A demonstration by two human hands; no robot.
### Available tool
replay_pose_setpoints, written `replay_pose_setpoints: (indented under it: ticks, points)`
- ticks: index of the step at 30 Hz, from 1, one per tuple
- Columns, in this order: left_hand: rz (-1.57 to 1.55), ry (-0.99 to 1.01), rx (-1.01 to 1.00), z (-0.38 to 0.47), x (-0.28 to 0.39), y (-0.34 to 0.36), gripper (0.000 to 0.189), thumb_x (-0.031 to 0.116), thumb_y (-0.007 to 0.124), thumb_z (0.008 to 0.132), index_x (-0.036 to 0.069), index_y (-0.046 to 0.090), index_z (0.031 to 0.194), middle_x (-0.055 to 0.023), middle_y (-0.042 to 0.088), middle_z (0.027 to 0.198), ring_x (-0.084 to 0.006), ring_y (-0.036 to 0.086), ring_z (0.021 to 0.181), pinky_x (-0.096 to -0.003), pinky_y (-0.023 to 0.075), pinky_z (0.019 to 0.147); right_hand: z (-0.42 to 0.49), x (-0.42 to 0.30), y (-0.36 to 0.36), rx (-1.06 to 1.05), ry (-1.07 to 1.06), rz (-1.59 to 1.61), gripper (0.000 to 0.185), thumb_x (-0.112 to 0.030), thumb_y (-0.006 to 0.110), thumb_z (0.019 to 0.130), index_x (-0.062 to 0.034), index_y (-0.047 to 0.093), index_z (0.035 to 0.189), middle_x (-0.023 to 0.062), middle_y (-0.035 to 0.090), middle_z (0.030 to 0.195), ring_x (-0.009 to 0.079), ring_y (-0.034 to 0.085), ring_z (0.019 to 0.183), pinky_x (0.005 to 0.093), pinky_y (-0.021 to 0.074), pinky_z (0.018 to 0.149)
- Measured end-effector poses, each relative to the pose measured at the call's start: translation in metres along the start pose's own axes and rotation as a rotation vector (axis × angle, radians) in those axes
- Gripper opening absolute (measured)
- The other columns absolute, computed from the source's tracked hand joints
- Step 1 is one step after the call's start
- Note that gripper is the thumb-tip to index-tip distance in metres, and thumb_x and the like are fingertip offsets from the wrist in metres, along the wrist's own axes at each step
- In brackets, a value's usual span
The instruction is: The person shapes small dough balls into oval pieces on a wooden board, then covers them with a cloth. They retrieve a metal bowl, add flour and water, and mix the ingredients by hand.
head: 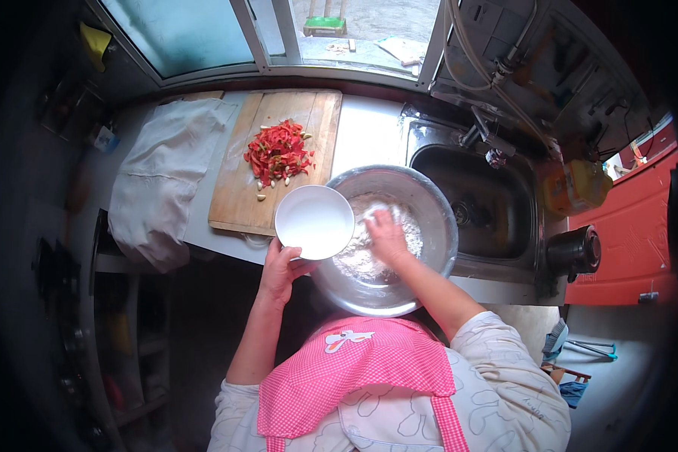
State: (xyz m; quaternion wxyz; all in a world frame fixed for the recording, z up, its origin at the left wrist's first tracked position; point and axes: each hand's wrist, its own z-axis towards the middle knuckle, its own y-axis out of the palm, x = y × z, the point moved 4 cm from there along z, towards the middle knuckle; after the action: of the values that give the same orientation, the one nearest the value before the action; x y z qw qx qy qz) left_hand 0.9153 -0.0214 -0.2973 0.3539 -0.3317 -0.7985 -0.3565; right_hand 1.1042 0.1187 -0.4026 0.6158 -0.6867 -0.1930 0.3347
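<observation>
My left hand (282, 270) grips the rim of a small white bowl (314, 222), thumb on the edge. Whether the bowl holds any liquid cannot be told. It overlaps the left rim of a large metal basin (438, 237). Inside the basin lies loose white flour (356, 261), with powder clinging to the walls. My right hand (387, 237) reaches into this flour, fingers pointing down and away from me. Flour covers its fingertips, so their grip is hidden. Behind the small bowl, a wooden cutting board (240, 195) carries chopped red peppers (278, 152) and several garlic cloves (261, 197).
A white cloth (161, 169) drapes over the counter's left edge. To the right is a stainless steel sink (486, 214) with a faucet (480, 130). A black cylindrical container (573, 252) stands beyond it. A window (361, 34) spans the back.
</observation>
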Motion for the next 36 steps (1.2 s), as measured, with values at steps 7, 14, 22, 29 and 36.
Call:
replay_pose_setpoints:
  ticks: [7,14,22,29,36]
  points:
    - [0.069,-0.008,-0.086,0.011,0.004,0.000,0.059,0.015,0.057,0.076,0.003,0.034,0.129,-0.0140,0.051,0.115,-0.0239,0.061,0.096,-0.0368,0.0562,0.074,-0.018,-0.019,0.009,-0.164,0.287,0.223,0.069,-0.034,0.067,0.074,-0.0162,0.039,0.135,0.0201,0.033,0.140,0.0389,0.028,0.132,0.0539,0.0320,0.102]
    - [0.274,0.004,-0.146,0.020,0.005,0.004,0.059,0.014,0.056,0.076,0.001,0.033,0.130,-0.0145,0.052,0.114,-0.0243,0.061,0.095,-0.0356,0.0571,0.074,-0.029,-0.004,-0.024,-0.138,0.018,0.086,0.049,-0.015,0.063,0.076,-0.0158,0.051,0.123,0.0166,0.040,0.133,0.0337,0.037,0.126,0.0524,0.0386,0.095]
    - [0.438,0.042,-0.183,0.028,-0.007,0.010,0.069,0.010,0.058,0.074,0.003,0.030,0.136,-0.0149,0.050,0.112,-0.0229,0.060,0.095,-0.0343,0.0569,0.074,-0.041,0.050,-0.038,0.017,0.476,0.250,0.047,-0.005,0.060,0.071,-0.0076,0.049,0.117,0.0206,0.044,0.121,0.0384,0.053,0.105,0.0460,0.0476,0.085]
    - [0.420,0.032,-0.177,0.034,-0.004,0.004,0.069,0.007,0.057,0.073,0.004,0.030,0.137,-0.0157,0.049,0.114,-0.0234,0.059,0.097,-0.0338,0.0566,0.073,-0.042,0.049,-0.011,-0.019,0.592,0.377,0.041,-0.011,0.063,0.072,0.0003,0.049,0.109,0.0265,0.054,0.110,0.0421,0.056,0.099,0.0477,0.0454,0.086]
    - [0.488,0.060,-0.156,0.035,0.000,0.011,0.073,0.007,0.059,0.074,0.003,0.026,0.139,-0.0174,0.049,0.115,-0.0230,0.059,0.096,-0.0333,0.0567,0.073,-0.028,0.046,-0.007,0.035,0.596,0.536,0.045,-0.013,0.063,0.073,0.0030,0.048,0.112,0.0289,0.058,0.105,0.0410,0.056,0.102,0.0455,0.0444,0.088]
